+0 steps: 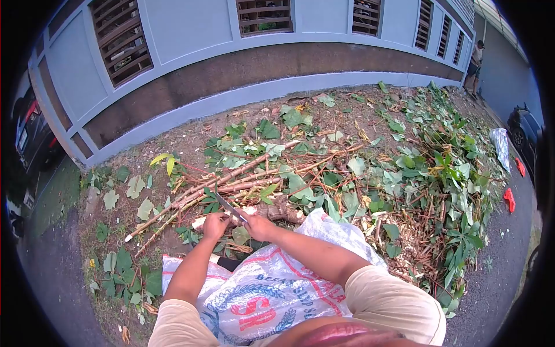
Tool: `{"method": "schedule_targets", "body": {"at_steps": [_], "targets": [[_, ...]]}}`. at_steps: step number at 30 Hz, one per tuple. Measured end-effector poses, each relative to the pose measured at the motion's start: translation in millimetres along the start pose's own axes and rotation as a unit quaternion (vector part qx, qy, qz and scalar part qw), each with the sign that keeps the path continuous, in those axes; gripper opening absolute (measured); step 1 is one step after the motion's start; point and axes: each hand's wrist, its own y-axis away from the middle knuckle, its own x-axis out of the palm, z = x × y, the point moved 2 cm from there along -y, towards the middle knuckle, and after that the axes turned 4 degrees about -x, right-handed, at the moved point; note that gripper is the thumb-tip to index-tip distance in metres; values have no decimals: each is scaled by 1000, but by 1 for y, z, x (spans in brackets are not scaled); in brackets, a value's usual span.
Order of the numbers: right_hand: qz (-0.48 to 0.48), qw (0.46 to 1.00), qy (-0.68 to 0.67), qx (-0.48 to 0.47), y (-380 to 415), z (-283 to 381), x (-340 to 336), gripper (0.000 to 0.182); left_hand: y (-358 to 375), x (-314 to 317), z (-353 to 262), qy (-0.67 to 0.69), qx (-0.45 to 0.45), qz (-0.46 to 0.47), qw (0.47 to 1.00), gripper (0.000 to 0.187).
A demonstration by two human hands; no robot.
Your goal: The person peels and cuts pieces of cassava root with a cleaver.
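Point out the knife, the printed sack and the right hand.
Knife point(231, 207): head view, on the blade.
Printed sack point(270, 291): head view, on its printed face.
Right hand point(261, 228): head view, back of the hand.

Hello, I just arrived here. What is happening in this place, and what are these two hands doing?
A person with a white printed sack over the lap is working with a knife. The right hand grips it; the left hand is close beside the blade, but what it holds is too small to tell. Long cut stalks lie just beyond, with green leaves scattered around. Another person stands by the far wall.
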Motion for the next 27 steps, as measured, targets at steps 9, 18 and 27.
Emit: {"method": "schedule_targets", "body": {"at_steps": [9,18,27], "targets": [[-34,998,-49,30,-2,-3,2,59,-4,4,8,-1,-26,20,999,29],[-41,999,-3,-35,2,4,4,61,-1,-1,7,10,-57,18,998,24],[-103,991,-77,-25,-2,53,-35,61,-9,-6,2,23,-47,12,999,16]]}}
